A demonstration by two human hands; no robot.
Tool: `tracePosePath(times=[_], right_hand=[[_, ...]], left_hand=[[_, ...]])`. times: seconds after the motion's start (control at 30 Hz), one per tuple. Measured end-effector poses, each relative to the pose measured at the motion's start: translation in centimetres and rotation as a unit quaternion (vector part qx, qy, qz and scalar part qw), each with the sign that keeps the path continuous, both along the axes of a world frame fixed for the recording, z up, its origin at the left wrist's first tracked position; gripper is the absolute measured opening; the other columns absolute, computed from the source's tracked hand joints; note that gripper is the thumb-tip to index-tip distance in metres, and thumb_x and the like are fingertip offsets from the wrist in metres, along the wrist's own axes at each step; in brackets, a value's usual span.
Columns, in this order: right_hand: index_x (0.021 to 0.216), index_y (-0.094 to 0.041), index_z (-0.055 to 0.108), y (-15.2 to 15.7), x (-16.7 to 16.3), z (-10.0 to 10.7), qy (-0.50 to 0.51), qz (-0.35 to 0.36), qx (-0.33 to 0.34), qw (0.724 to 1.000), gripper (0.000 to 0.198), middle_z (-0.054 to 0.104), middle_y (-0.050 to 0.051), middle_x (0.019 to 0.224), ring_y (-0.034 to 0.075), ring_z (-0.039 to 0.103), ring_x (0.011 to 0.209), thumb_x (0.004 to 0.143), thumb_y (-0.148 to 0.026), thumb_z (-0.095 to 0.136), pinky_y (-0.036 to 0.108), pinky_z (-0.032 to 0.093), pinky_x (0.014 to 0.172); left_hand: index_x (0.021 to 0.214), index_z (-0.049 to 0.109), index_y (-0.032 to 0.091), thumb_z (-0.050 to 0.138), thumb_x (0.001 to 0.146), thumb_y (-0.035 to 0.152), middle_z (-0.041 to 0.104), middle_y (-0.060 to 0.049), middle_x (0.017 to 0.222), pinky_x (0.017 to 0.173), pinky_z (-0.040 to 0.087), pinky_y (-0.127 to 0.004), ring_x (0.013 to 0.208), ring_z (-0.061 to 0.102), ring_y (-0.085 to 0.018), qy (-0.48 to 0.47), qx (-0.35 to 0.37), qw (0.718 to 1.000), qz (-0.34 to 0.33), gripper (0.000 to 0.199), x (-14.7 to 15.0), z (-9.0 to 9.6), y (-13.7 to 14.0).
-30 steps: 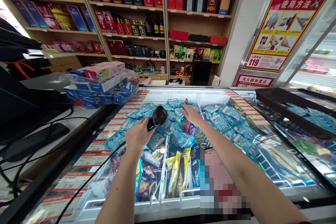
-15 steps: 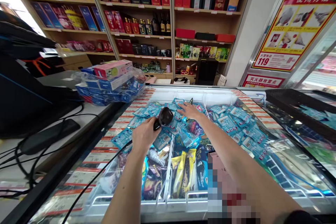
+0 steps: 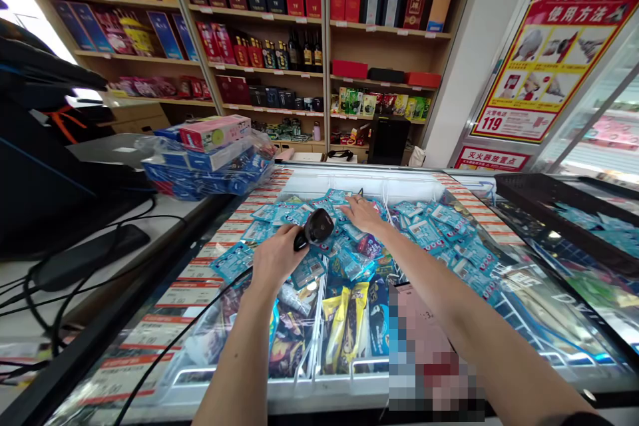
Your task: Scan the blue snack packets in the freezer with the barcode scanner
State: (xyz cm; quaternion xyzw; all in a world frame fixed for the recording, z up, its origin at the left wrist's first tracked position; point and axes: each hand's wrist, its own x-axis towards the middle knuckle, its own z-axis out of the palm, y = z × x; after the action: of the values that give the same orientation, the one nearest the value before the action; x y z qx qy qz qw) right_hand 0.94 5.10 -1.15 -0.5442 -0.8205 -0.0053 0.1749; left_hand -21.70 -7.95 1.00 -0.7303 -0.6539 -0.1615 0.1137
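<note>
My left hand (image 3: 276, 254) is wrapped round the handle of a black corded barcode scanner (image 3: 319, 226), whose head points away over a spread of packets. Small blue packets (image 3: 294, 213) lie on the glass top of a chest freezer (image 3: 200, 353). Farther out, my right hand (image 3: 363, 213) reaches flat over the packets with its fingers stretched; it touches or hovers just above them, I cannot tell which. More blue packets (image 3: 429, 233) lie to the right of my right forearm. Through the glass, yellow ice cream wrappers (image 3: 344, 326) show below.
A plastic-wrapped stack of boxes (image 3: 210, 153) stands on the counter at left, near black cables (image 3: 60, 306). A dark tray (image 3: 539, 203) with more blue packets is at right. Shelves (image 3: 279, 16) of boxed bottles line the back. A pinkish, partly pixelated flat object (image 3: 424, 326) lies near me.
The view has shifted slightly. Both hands keep nearly the same places, the scanner still in my left hand and my right hand still over the packets.
</note>
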Motion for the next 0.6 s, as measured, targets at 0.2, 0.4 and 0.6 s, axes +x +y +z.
tracePosePath(times=[0.2, 0.4, 0.6], right_hand=[[0.135, -0.027, 0.040, 2.9, -1.5, -0.4, -0.044, -0.002, -0.043, 0.998, 0.060, 0.041, 0.003, 0.141, 0.028, 0.038, 0.124, 0.090, -0.060, 0.017, 0.043, 0.031, 0.098], [0.121, -0.024, 0.054, 0.3, -0.7, -0.6, -0.074, -0.012, 0.022, 0.997, 0.055, 0.057, 0.008, 0.122, 0.028, 0.043, 0.114, 0.092, -0.056, 0.019, 0.044, 0.035, 0.091], [0.105, -0.018, 0.064, -4.3, 1.2, -0.4, -0.092, -0.015, 0.067, 0.993, 0.057, 0.062, 0.012, 0.109, 0.026, 0.046, 0.110, 0.093, -0.052, 0.021, 0.042, 0.031, 0.096]], left_hand=[[0.109, 0.057, 0.028, 0.042, 0.081, 0.046, 0.052, -0.001, 0.126, 0.055, 0.041, -0.030, 0.075, 0.062, -0.018, 0.007, 0.011, 1.000, 0.004, 0.037, -0.2, -0.2, 0.4], [0.106, 0.059, 0.027, 0.046, 0.080, 0.043, 0.054, -0.001, 0.121, 0.057, 0.043, -0.030, 0.088, 0.060, -0.019, 0.001, 0.027, 1.000, -0.013, 0.034, 0.1, -0.2, 0.5], [0.100, 0.059, 0.025, 0.048, 0.079, 0.040, 0.057, -0.002, 0.112, 0.059, 0.043, -0.029, 0.103, 0.053, -0.021, 0.025, 0.068, 0.997, -0.038, 0.028, 0.8, 0.1, 0.2]])
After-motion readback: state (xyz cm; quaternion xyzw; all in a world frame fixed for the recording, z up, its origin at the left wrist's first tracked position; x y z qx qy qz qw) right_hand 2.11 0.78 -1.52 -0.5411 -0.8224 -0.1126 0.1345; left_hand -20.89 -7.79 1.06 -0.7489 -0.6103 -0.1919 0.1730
